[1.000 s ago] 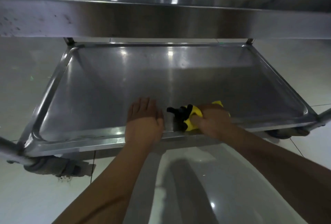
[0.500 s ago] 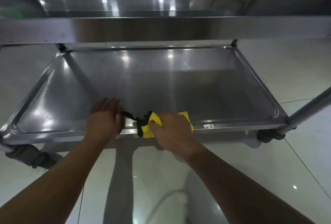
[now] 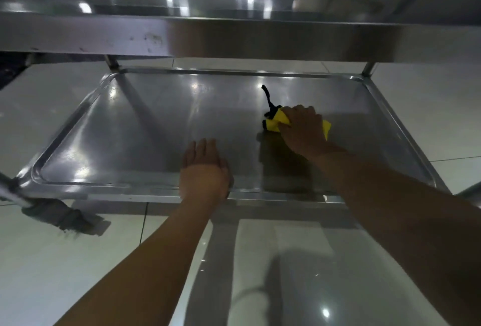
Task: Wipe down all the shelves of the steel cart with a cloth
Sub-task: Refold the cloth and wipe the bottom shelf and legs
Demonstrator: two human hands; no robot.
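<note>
The steel cart's bottom shelf point(image 3: 145, 127) lies low in front of me, a shiny tray with a raised rim. My right hand point(image 3: 303, 130) presses a yellow cloth with a black edge and strap point(image 3: 273, 120) flat onto the shelf, right of its middle. My left hand point(image 3: 205, 169) rests palm down on the shelf's near rim, fingers together, holding nothing. The front lip of the shelf above point(image 3: 234, 39) crosses the top of the view.
A caster wheel point(image 3: 59, 215) sits under the cart's near left corner. Upright posts point(image 3: 112, 61) stand at the far corners. Glossy white floor tiles point(image 3: 65, 260) surround the cart and reflect the lights.
My right hand has slid the cloth from the near rim out toward the far right of the shelf. The left hand stays on the near rim.
</note>
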